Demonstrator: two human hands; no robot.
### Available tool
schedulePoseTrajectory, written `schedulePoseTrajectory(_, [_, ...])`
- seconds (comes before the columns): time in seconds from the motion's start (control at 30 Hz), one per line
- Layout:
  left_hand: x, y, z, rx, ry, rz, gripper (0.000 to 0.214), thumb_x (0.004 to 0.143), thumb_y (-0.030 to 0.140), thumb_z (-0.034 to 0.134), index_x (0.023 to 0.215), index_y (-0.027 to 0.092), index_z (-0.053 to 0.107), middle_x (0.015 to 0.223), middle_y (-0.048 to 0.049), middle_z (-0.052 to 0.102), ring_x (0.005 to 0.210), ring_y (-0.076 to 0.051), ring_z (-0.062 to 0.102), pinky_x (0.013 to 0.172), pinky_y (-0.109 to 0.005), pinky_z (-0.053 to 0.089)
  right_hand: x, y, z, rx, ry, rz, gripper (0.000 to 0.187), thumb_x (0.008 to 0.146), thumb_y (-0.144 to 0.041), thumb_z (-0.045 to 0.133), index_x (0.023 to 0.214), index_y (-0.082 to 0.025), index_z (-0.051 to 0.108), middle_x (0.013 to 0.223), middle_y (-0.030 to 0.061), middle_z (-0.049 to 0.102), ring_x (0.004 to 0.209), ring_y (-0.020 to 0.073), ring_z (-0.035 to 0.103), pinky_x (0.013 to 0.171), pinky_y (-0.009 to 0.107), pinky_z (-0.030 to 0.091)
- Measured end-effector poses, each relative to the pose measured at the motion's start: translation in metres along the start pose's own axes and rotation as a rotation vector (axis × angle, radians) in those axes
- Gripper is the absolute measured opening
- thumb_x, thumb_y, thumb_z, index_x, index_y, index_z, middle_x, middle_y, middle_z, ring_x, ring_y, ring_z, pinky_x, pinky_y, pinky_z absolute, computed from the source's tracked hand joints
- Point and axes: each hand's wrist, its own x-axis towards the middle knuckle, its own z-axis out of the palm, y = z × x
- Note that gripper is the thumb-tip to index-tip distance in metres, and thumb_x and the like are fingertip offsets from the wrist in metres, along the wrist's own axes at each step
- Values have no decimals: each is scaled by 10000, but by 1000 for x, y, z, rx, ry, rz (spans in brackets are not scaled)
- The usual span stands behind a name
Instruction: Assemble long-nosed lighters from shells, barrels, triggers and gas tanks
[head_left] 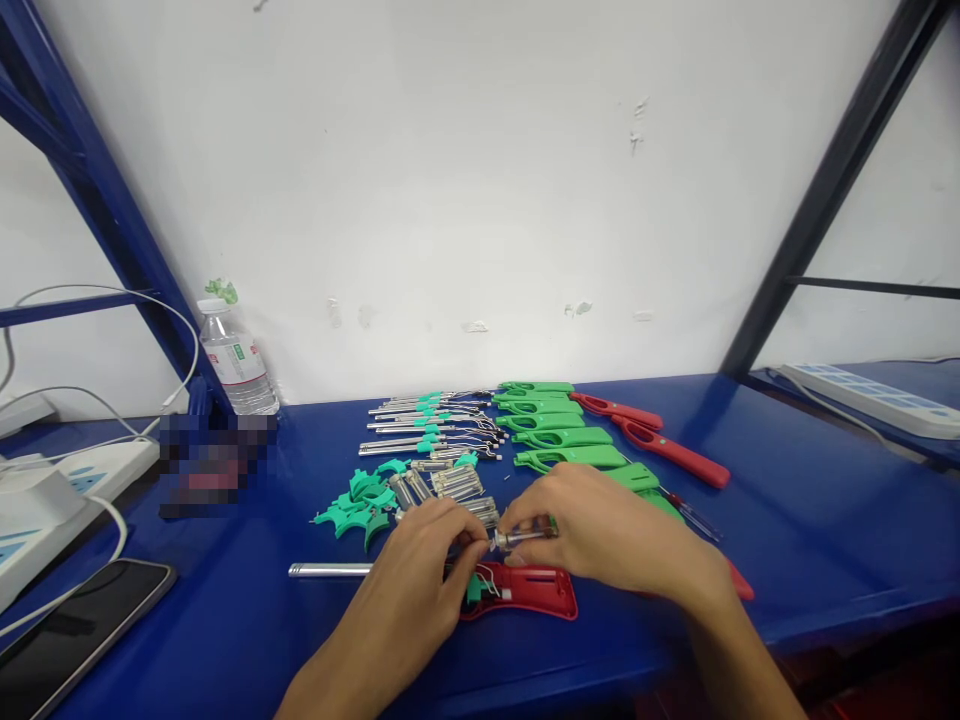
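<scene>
My right hand [592,510] pinches a small clear lighter fuel tank [529,536] between thumb and fingers, its capped end turned left. Close beside it, my left hand [424,560] has thumb and forefinger pressed together on what looks like the end of a thin white tube [491,547]. Below both hands lies an opened red lighter handle shell [547,592], with a green trigger [475,588] and white tubing inside. A metal lighter barrel [328,570] sticks out to the left, passing behind my left hand.
Behind my hands lie several clear tanks [457,484], a heap of green triggers [361,503], rows of metal barrels with wires [405,446], green handle shells [562,437] and red ones [675,455]. A screwdriver [694,515] is right; a phone [82,635] and bottle [238,360] are left.
</scene>
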Motion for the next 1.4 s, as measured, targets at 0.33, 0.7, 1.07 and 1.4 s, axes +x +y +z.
schedulePoseTrajectory(0.33, [1, 1, 0, -33, 7, 12, 175, 1014, 128, 574, 913, 216, 685, 922, -19, 712, 892, -226, 658, 809, -335, 465, -1, 2, 0, -10, 4, -39, 63, 923, -262, 824, 969, -300, 842, 829, -27, 816, 719, 151, 653, 638, 269, 317])
schedulePoseTrajectory(0.7, [2, -4, 0, -58, 60, -84, 145, 999, 163, 601, 959, 220, 727, 932, -21, 743, 894, -235, 679, 813, -346, 476, 1, 5, 0, 38, 27, 31, 98, 955, -357, 799, 1022, -312, 855, 929, -15, 853, 843, 206, 754, 672, 274, 366])
schedulePoseTrajectory(1.07, [0, -2, -12, -27, 5, -21, 291, 1085, 231, 457, 987, 237, 731, 992, -31, 751, 943, -234, 671, 860, -359, 474, 1, 4, 0, 24, 24, 55, 95, 958, -346, 770, 1011, -315, 843, 898, -35, 837, 799, 184, 717, 641, 279, 344])
schedulePoseTrajectory(1.4, [-17, -21, -36, 128, -61, -77, 247, 958, 226, 606, 1124, 258, 786, 1174, -72, 774, 1115, -295, 704, 983, -448, 542, -1, 2, 1, 17, 0, 73, 165, 969, -388, 727, 926, -261, 824, 840, 4, 808, 760, 191, 674, 611, 291, 339])
